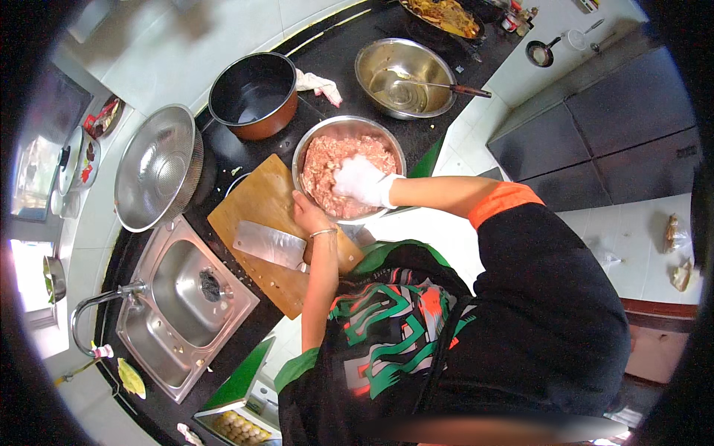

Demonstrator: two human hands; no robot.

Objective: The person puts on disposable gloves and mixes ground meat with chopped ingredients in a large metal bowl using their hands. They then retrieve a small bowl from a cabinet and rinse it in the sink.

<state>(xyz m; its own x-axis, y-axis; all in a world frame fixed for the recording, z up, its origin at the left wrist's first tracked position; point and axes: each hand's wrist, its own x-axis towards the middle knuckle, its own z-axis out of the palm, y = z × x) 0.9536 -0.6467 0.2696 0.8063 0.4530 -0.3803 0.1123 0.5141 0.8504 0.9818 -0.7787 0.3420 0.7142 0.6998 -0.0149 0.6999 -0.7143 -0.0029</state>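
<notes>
Pink minced meat fills much of a steel bowl on the black counter. My right hand, in a white glove, is pressed into the meat, its fingers curled down and the tips buried. My left hand is bare, with a bracelet at the wrist, and grips the bowl's near left rim. Below that hand lies a wooden cutting board, its corner against the bowl. On the board rests a cleaver with a broad blade; my left forearm partly covers its handle.
Left of the board are a steel sink with a curved tap and a tilted colander. Behind the meat bowl stand an orange-brown pot and another steel bowl holding a ladle. A wok with food sits farther back.
</notes>
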